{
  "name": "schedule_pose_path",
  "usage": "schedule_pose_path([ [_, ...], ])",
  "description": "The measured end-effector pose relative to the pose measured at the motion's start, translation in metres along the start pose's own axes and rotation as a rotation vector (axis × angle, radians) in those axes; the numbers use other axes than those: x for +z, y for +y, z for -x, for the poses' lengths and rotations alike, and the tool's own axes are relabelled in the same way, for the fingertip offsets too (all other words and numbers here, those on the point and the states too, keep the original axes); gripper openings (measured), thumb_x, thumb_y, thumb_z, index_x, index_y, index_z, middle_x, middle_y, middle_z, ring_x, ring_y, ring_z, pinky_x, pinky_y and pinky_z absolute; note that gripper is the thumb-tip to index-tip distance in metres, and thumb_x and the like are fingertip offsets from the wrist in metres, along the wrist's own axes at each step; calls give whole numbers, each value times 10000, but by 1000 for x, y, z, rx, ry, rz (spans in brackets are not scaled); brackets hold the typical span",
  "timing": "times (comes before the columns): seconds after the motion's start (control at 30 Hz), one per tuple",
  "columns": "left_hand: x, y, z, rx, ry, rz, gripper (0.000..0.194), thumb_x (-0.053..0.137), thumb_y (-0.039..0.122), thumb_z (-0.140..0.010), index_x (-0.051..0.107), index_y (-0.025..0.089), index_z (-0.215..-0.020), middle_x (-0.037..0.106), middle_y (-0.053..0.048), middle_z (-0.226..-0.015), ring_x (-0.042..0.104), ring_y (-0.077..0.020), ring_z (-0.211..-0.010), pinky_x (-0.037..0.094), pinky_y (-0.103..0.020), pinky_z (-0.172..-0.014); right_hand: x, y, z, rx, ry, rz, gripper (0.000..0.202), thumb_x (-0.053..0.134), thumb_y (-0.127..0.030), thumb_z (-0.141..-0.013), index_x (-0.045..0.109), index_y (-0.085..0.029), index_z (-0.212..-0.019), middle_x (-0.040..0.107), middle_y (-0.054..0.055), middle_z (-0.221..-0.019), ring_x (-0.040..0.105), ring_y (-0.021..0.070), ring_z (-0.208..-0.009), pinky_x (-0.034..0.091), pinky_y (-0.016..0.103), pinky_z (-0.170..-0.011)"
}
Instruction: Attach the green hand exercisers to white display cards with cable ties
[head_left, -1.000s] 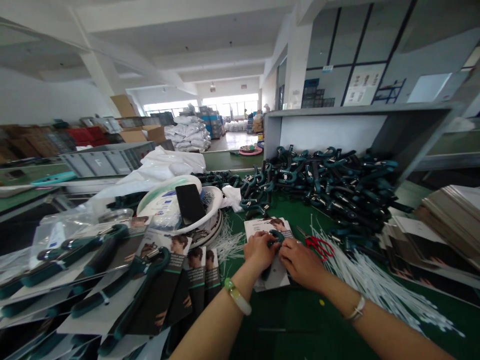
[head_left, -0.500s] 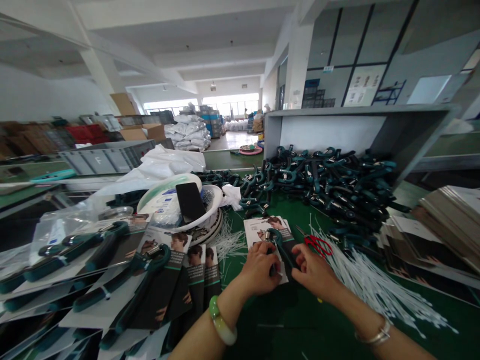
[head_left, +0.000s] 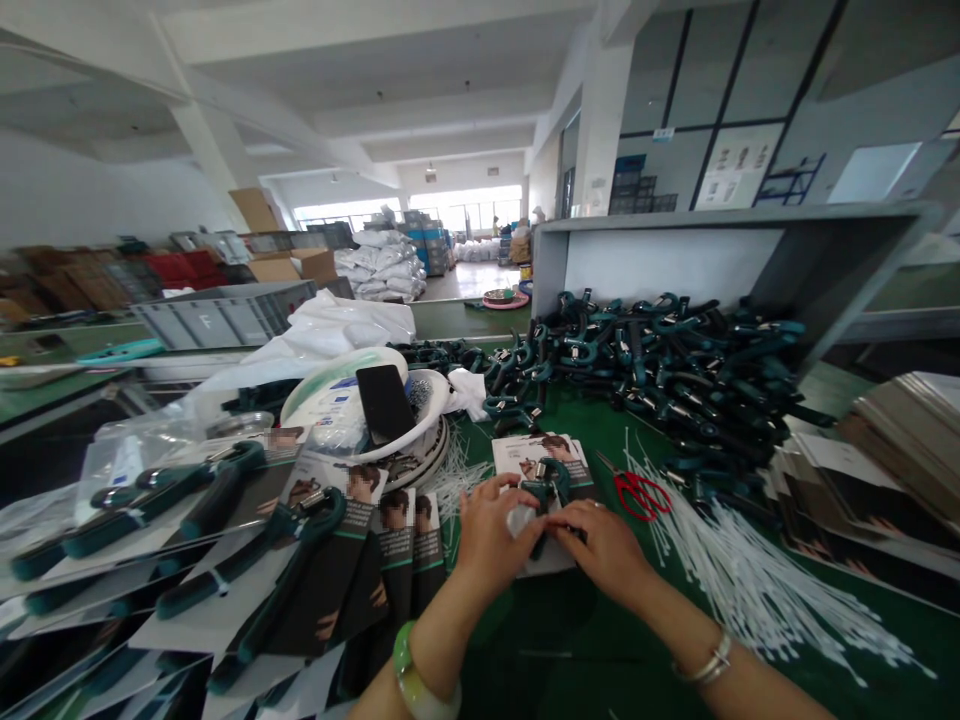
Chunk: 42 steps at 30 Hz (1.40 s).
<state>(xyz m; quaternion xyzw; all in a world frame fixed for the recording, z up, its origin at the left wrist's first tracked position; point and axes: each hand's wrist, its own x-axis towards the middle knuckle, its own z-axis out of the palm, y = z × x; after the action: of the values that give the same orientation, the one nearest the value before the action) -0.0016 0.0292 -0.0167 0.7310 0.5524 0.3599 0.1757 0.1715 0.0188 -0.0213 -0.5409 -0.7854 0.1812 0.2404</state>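
Observation:
A dark green hand tool with a C-shaped head (head_left: pixel 553 472) lies on a small stack of printed cards (head_left: pixel 516 455) in front of me. My left hand (head_left: pixel 489 530) reaches over the tool's left side, its fingers curled against the tool and a whitish patch by it. From the right, my right hand (head_left: pixel 606 548) meets it, thumb and index finger pinched together over the tool's handle. What sits in that pinch is hidden by the fingers. Red-handled scissors (head_left: pixel 641 494) and a spread bundle of white cable ties (head_left: pixel 765 575) lie to the right.
Carded tools (head_left: pixel 247 570) are piled at the left. Behind them stands a white basin (head_left: pixel 431 410) with a black phone (head_left: pixel 384 403). A grey crate (head_left: pixel 832 290) on its side spills loose green tools (head_left: pixel 660 360). Stacked cards (head_left: pixel 825 480) lie far right.
My right hand has moved left, closing against the tool beside my left hand. My left hand has shifted slightly left, with its fingers stretched further across. The tool's handle is now more covered.

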Motion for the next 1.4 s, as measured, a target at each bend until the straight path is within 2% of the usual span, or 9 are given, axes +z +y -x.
schedule_pose_path([
  [0.13,-4,-23,14,-187,131,136,341,612,330,-729,597,179,-1034,589,-92,-1047,573,-210,-898,454,-383,-826,0,3,-4,-45,1,-49,218,494,-308,-866,693,-228,-900,688,31,-888,588,187,-866,416,311,-779],
  [0.2,2,-34,23,-336,35,265,444,625,372,-707,561,135,-1077,622,-83,-939,582,-169,-707,484,-325,-683,-6,7,-4,-52,0,-55,254,559,-339,-825,666,-199,-1007,666,59,-968,576,197,-918,421,314,-815],
  [0.27,9,-40,28,-383,-62,396,426,619,378,-710,577,117,-1043,645,-73,-877,583,-154,-657,479,-285,-631,-14,10,-2,-58,-45,-6,358,629,-338,-766,630,-175,-1085,626,88,-1040,561,211,-952,427,323,-834],
  [0.43,21,-36,26,-292,8,402,251,523,346,-800,662,148,-867,677,-50,-823,591,-146,-676,462,-251,-634,-23,2,3,-106,-156,359,155,561,-150,-769,669,-167,-878,594,102,-954,563,227,-889,445,338,-780],
  [0.57,24,-28,24,-177,71,242,207,518,315,-818,678,190,-857,678,-28,-863,591,-137,-721,461,-246,-686,-17,-5,3,-98,-163,533,217,453,-130,-841,654,-154,-762,605,111,-871,580,231,-809,457,330,-686],
  [0.73,24,-16,24,-89,12,76,193,500,251,-838,680,228,-903,690,-9,-908,607,-122,-736,452,-222,-700,-5,0,-2,-210,-32,262,157,491,-177,-858,647,-172,-837,639,73,-838,593,202,-818,459,324,-753],
  [0.87,23,-14,23,-50,3,-57,220,475,271,-862,679,276,-946,690,1,-924,632,-132,-785,443,-205,-668,8,1,-6,-104,164,-23,79,558,-226,-817,626,-186,-815,650,31,-760,599,159,-692,474,266,-649],
  [0.97,22,-17,23,-35,1,-138,242,458,278,-874,672,304,-982,689,4,-935,640,-132,-785,436,-201,-648,14,2,-7,-43,245,-85,101,556,-260,-812,630,-192,-827,648,25,-752,589,151,-638,471,262,-609],
  [1.4,24,-18,23,-35,32,-118,232,480,264,-863,672,317,-981,689,19,-901,627,-109,-700,410,-186,-600,16,3,-10,-55,104,89,204,470,-240,-871,666,-184,-856,657,59,-852,616,183,-812,475,290,-746],
])
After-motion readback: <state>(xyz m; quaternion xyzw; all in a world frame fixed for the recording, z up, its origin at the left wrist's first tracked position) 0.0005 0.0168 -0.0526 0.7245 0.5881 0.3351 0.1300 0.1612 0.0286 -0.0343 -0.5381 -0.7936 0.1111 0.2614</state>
